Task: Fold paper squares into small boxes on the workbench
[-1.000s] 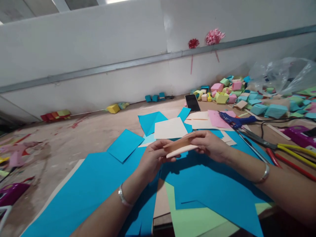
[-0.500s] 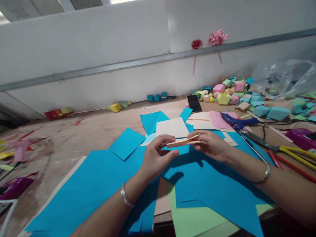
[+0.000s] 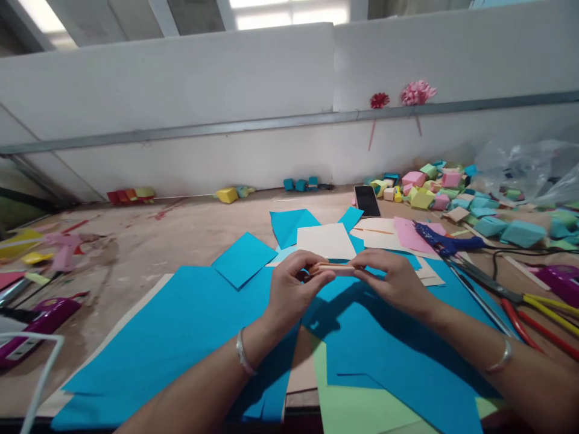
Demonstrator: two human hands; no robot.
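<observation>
Both my hands hold a folded peach paper piece (image 3: 333, 269) just above the large blue paper sheets (image 3: 181, 325) on the table. My left hand (image 3: 292, 292) pinches its left end with curled fingers. My right hand (image 3: 393, 282) pinches the right end. The paper is pressed into a thin flat strip between them. A cream paper square (image 3: 326, 241) lies just behind my hands, on more blue pieces.
A phone (image 3: 366, 201) lies beyond the papers. Several small folded paper boxes (image 3: 434, 184) are piled at the right back beside a plastic bag (image 3: 525, 166). A blue glue gun (image 3: 446, 242) and scissors (image 3: 520, 298) lie at right. Green paper (image 3: 362, 410) sits at the near edge.
The peach paper has been folded flatter, from an open fold into a thin strip. My hands have closed in on it, and the view has tilted down a little.
</observation>
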